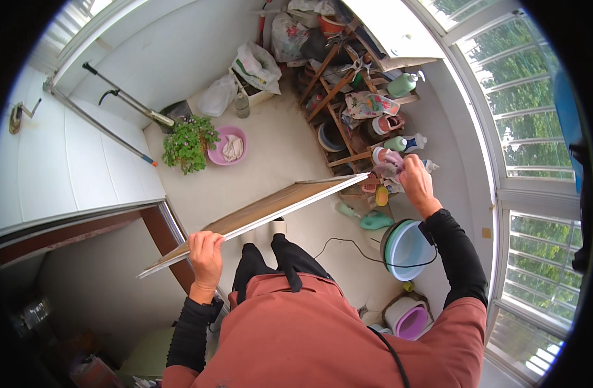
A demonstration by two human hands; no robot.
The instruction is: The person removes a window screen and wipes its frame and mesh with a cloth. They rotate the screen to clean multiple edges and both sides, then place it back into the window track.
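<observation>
Low in front of my body, a flat panel (282, 194) with a white edge and a brownish face stands tilted across the view. My left hand (206, 252) is closed around its near edge, towards the left end. Over at the wooden rack, my right hand (416, 182) pinches a crumpled pinkish cloth (392, 166), just beyond the panel's right end. Bottles and a yellow-rimmed item (381, 196) sit close by that hand. The panel hides part of the floor and the lower rack.
The wooden rack (330, 97) holds bottles and jars. Blue basins (410, 250) lean at right, near a green bottle (376, 220) and a black cord (354, 245). A flowering plant (189, 143) and a pink basin (243, 136) with a cloth stand on the floor ahead.
</observation>
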